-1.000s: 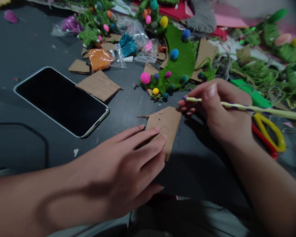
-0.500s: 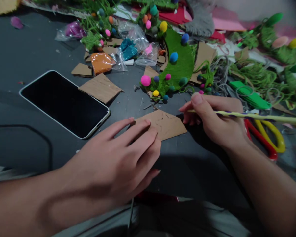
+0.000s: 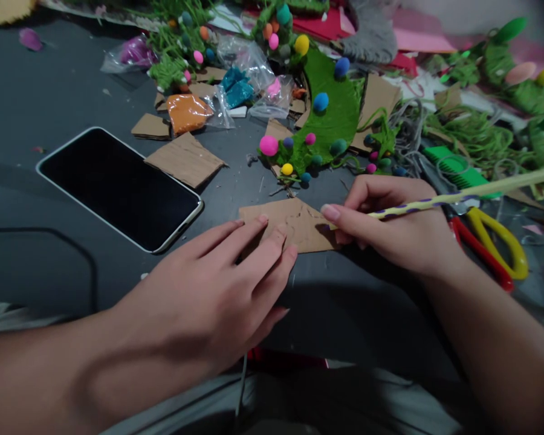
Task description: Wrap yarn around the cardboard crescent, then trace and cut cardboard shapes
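We had a small piece of cardboard point(image 3: 306, 243) flat on the desk point(image 3: 22, 115), towards the near edge and well in from the left and right sides. Our left hand point(image 3: 213, 284) lay over its left part, the fingers slightly spread and the fingertips pressing down. Our right hand point(image 3: 403, 229) had thumb and fingers closed narrowly round a spotted pencil point(image 3: 448, 198), its tip at the cardboard's right part; we could not tell whether it touched.

The likeliest trouble, we judged, was the piece turning: our left fingertips bore on one side while the point worked at the other, so a firm sideways stroke could have swung it and bent the line. The surface looked creased near the faint marks, and there the tip could have skipped, or dug in and torn the paper layer. Our left fingers also lay close to those marks and could have covered part of them.

The pencil's long shaft reached towards the desk's right side, above the scissors point(image 3: 488, 261), but we saw little risk of it snagging unless it dipped. On the left, a cardboard scrap point(image 3: 185, 160) overlapped the phone point(image 3: 118, 187); a careless shift of our left arm could have nudged either.
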Available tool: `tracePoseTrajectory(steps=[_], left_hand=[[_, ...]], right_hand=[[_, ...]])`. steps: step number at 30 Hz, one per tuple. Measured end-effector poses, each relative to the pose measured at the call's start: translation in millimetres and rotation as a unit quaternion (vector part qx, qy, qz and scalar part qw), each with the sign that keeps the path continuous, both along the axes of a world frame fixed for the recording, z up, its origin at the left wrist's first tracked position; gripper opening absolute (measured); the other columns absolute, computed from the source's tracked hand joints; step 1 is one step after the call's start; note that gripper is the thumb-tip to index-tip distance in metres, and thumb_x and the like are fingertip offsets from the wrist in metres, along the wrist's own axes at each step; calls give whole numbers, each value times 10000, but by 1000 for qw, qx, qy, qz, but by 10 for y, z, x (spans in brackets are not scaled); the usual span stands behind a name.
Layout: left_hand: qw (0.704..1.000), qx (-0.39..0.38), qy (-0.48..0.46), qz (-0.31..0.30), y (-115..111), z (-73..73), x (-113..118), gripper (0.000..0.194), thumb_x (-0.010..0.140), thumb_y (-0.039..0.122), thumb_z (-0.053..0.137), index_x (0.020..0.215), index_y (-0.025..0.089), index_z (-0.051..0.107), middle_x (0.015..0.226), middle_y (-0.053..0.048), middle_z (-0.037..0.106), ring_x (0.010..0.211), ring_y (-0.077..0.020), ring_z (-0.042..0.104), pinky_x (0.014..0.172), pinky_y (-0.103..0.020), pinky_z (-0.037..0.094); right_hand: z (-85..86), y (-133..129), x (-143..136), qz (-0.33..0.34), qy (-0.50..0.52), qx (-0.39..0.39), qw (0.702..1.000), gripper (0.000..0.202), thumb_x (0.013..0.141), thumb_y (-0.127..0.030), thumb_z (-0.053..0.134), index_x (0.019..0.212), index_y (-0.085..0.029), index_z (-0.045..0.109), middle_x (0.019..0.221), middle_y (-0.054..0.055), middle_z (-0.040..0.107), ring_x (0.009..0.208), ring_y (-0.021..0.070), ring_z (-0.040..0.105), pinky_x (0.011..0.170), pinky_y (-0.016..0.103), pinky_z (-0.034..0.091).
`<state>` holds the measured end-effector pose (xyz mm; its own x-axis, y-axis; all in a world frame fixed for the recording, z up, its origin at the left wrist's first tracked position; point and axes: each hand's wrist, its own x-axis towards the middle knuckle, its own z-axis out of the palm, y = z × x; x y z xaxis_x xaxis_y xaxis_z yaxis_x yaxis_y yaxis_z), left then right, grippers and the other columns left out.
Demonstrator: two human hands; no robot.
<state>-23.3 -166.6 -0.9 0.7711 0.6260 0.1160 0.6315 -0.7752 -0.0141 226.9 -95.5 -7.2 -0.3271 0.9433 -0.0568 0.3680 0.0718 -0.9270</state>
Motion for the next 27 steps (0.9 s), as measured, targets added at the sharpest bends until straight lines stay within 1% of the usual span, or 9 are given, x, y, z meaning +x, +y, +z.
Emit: tracePoseTrajectory(steps=[3, 6, 9, 12, 16, 21, 25, 27], left_hand=[[1000, 0, -3, -2, 2, 4, -3, 499, 1044, 368, 458, 1429, 91, 610, 1442, -154, 638, 1317, -366, 609, 1063, -489, 542], [1000, -3, -5, -2, 0, 9, -2, 496, 1042, 371, 460, 1424, 96, 615, 1439, -154, 639, 1309, -365, 613, 1042, -490, 554], [1000, -8, -2, -2, -4, 11, -3, 509, 1044, 386, 456, 1435, 95, 603, 1452, -154, 630, 1315, -368, 608, 1035, -493, 557], [1000, -6, -2, -1, -7, 11, -5, 511, 1047, 388, 448, 1438, 94, 599, 1457, -151, 628, 1319, -369, 605, 1035, -496, 557], [1000, -4, -4, 0, -8, 12, -7, 504, 1043, 377, 450, 1426, 90, 608, 1444, -153, 638, 1306, -367, 614, 1022, -490, 562], [1000, -12, -1, 3, -9, -1, 3, 512, 1046, 388, 447, 1439, 96, 597, 1460, -148, 626, 1321, -368, 599, 1022, -493, 554], [1000, -15, -3, 4, -5, 3, 9, 508, 1046, 381, 446, 1433, 91, 603, 1457, -149, 628, 1321, -370, 596, 1010, -495, 558], [1000, -17, -4, 0, -2, 14, 8, 500, 1047, 371, 446, 1430, 92, 606, 1455, -148, 631, 1318, -370, 597, 1010, -495, 557]], right_hand=[[-26, -15, -12, -21, -10, -2, 1000, 376, 748, -383, 914, 610, -242, 594, 594, 0, 711, 511, 177, 665, 464, 302, 499], [-40, -26, -31, -37, -24, 17, 999, 394, 783, -350, 888, 577, -242, 571, 558, -8, 685, 493, 168, 649, 462, 299, 484], [-43, -29, -49, -47, -23, 14, 999, 389, 790, -303, 879, 572, -241, 563, 543, -13, 675, 483, 166, 647, 444, 290, 468], [-48, -28, -50, -48, -25, 16, 998, 364, 798, -277, 867, 586, -242, 572, 553, -13, 683, 489, 169, 653, 453, 293, 478], [-58, -27, -39, -23, -40, 28, 999, 381, 778, -289, 886, 575, -236, 568, 579, -7, 702, 506, 169, 660, 465, 291, 476], [-71, -25, -40, -45, -44, 29, 998, 365, 809, -294, 861, 588, -237, 576, 562, -13, 690, 493, 159, 646, 462, 288, 478], [-67, -23, -30, -18, -51, 33, 998, 391, 774, -341, 891, 574, -233, 574, 573, -7, 698, 503, 164, 646, 458, 292, 463], [-57, -26, -29, -29, -46, 29, 998, 384, 791, -367, 880, 584, -241, 582, 569, -7, 692, 504, 165, 643, 466, 298, 466]])
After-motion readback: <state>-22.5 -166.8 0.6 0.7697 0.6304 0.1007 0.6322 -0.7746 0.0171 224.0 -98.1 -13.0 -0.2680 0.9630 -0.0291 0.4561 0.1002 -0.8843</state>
